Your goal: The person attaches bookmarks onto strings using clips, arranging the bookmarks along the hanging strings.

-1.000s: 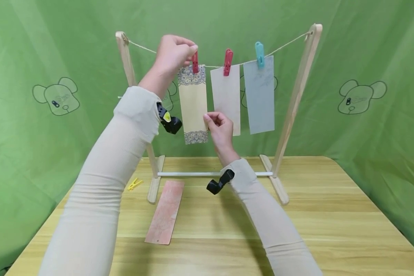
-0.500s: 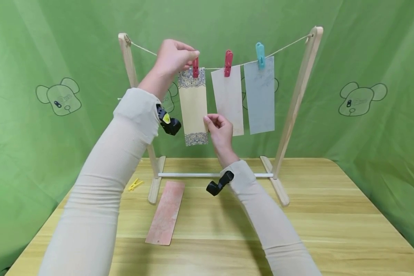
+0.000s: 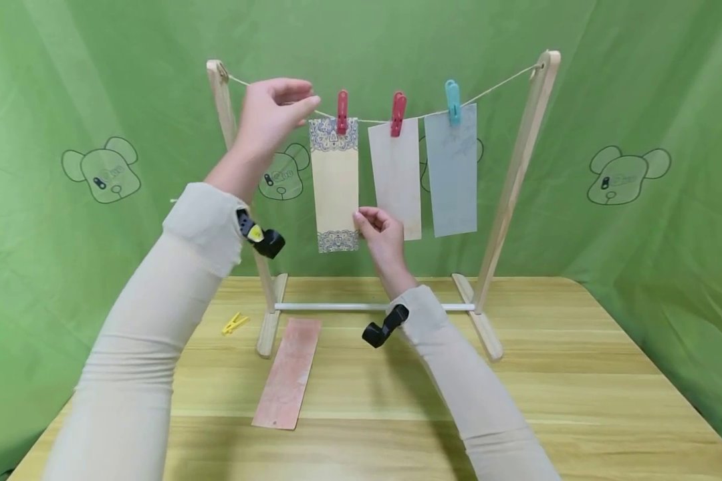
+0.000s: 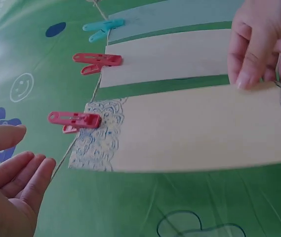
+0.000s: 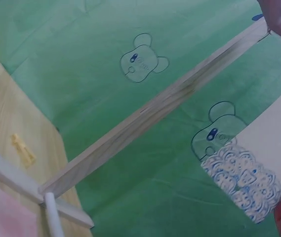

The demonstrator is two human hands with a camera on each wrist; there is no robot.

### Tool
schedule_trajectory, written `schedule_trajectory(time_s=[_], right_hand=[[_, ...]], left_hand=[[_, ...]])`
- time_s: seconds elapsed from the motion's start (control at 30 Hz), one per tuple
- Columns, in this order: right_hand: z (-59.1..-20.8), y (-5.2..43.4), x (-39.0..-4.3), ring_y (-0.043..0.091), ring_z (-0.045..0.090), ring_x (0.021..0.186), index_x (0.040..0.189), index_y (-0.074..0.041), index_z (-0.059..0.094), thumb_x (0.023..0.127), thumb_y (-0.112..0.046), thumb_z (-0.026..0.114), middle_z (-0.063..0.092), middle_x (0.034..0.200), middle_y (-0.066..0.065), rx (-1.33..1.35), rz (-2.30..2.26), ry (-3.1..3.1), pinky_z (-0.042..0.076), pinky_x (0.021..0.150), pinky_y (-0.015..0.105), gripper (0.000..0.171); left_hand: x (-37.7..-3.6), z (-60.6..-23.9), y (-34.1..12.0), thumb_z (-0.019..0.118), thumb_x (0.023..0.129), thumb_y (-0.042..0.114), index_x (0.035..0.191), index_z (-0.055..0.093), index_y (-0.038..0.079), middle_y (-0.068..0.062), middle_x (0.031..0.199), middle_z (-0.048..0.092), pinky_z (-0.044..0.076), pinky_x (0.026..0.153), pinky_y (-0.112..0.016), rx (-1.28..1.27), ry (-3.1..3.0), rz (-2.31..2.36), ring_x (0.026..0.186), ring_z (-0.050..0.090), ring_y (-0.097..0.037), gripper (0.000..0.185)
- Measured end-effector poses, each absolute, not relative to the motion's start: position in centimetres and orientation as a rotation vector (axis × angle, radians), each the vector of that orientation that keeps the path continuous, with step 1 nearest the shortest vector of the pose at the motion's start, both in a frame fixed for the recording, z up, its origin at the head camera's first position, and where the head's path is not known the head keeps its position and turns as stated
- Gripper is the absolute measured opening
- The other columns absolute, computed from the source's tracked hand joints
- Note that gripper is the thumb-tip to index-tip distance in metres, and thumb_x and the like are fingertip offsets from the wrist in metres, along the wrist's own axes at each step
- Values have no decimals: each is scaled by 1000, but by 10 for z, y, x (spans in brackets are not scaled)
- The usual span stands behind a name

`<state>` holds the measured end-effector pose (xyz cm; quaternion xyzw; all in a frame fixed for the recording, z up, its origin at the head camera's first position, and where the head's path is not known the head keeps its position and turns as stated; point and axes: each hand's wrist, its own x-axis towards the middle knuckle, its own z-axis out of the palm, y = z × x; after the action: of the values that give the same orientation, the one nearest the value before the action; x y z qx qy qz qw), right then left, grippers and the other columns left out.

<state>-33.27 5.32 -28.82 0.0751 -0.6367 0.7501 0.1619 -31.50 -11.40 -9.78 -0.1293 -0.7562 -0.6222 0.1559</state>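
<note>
A cream card with blue lace-patterned ends (image 3: 335, 187) hangs from the string, clipped at its top by a red clothespin (image 3: 342, 112). My left hand (image 3: 271, 117) is just left of that clothespin, fingers spread apart and holding nothing; the left wrist view shows a gap between fingers and clothespin. Lower down, my right hand (image 3: 386, 244) pinches the card's right edge between thumb and fingers. To the right hang a whitish card (image 3: 394, 174) under another red clothespin (image 3: 398, 113) and a pale blue card (image 3: 454, 174) under a turquoise clothespin (image 3: 453, 101).
The string (image 3: 505, 85) runs between two wooden posts (image 3: 517, 180), joined at the base by a white rod (image 3: 331, 306). On the wooden table (image 3: 577, 401) lie a pink card (image 3: 287, 374) and a yellow clothespin (image 3: 236, 323). A green cloth hangs behind.
My left hand has let go of the red clothespin and moved left, away from it. The right hand stays at the cream card's edge.
</note>
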Motion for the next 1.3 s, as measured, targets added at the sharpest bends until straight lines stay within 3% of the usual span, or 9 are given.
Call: schedule_trajectory(time_s=[0.2,0.43,0.77,0.9,1.03,1.2,1.3], right_hand=[[-310,56,-334,11,57,82,109,1,62,88,-13,66,64,92,1,203,2112,-1911,52,80,24,26],[-338,62,-327,27,61,96,113,-1,62,89,-16,66,66,101,8,154,2131,-1981,51,92,34,28],[-373,65,-312,21,62,90,112,-2,63,89,-17,66,65,107,15,185,2060,-2171,54,84,34,28],[-387,61,-302,26,62,92,110,-2,63,88,-15,66,65,105,17,195,2080,-2207,54,85,38,26],[-394,53,-284,17,61,83,109,2,63,87,-10,67,66,98,14,218,2096,-2240,54,82,37,26],[-406,40,-270,10,56,78,109,6,62,85,-10,68,66,97,13,231,2077,-2308,53,77,31,29],[-418,33,-267,9,56,77,108,4,63,84,-12,70,66,94,10,230,2040,-2348,52,74,26,29]], left_hand=[[-303,-126,-146,66,88,12,127,55,4,-10,128,58,48,91,-21,-425,-2187,-1814,112,57,-17,42],[-288,-184,-183,63,90,17,129,53,2,-12,128,58,48,89,-17,-473,-2287,-1688,105,58,-12,43],[-271,-270,-232,63,91,23,129,54,3,-15,124,60,47,86,-13,-377,-2435,-1511,97,59,-2,44],[-271,-301,-244,64,90,20,126,54,-1,-3,113,66,50,81,-13,-370,-2415,-1556,91,60,1,43],[-270,-328,-250,64,90,15,124,54,-6,9,103,66,51,80,-14,-353,-2402,-1634,87,61,3,42],[-270,-356,-255,63,91,13,124,54,-9,-20,116,63,49,80,-11,-293,-2444,-1626,85,59,7,41],[-274,-370,-261,62,91,11,124,52,-10,-29,121,57,48,80,-10,-253,-2476,-1621,85,58,9,41]])
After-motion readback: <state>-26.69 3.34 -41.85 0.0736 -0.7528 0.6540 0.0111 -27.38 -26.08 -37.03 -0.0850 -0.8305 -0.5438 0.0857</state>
